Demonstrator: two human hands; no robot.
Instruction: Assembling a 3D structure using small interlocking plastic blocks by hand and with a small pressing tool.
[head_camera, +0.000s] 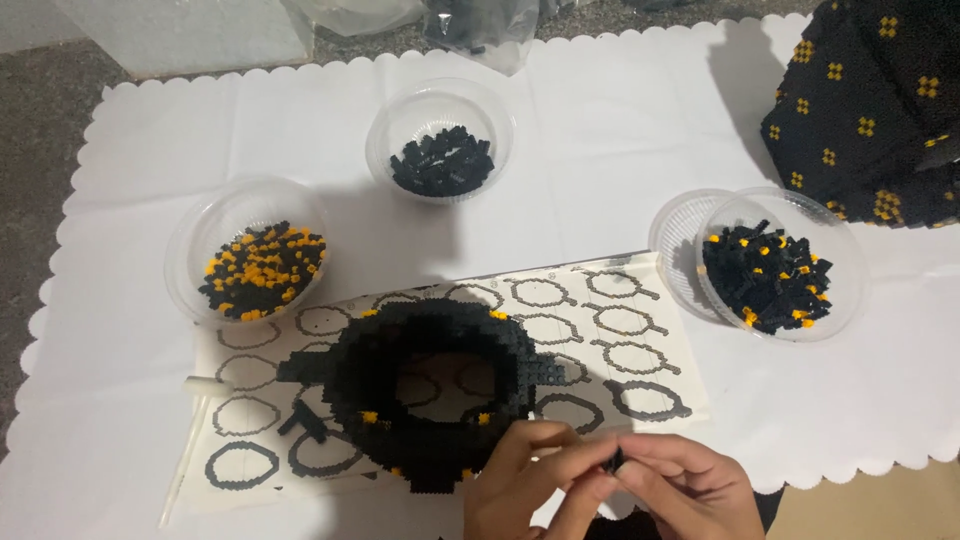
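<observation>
Both hands pinch a small black brick at the near edge, right of the ring model.

Left hand (525, 480) and right hand (690, 490) meet fingertip to fingertip, closed on the small black brick (616, 461). Black ring model (432, 385) sits on the instruction sheet (620, 350), just left of the hands. Far left: bowl of black and orange bricks (250, 250); far centre: bowl of black bricks (440, 140); right: mixed bowl (780, 262).

A black ring-shaped brick model (432, 395) carries a few orange studs. It rests on a white instruction sheet (600, 330) printed with black ring outlines. The left clear bowl (250, 255) holds mixed black and orange bricks, the far bowl (440, 140) only black, the right bowl (775, 265) mostly black. The scalloped cloth (600, 150) is white.
</observation>
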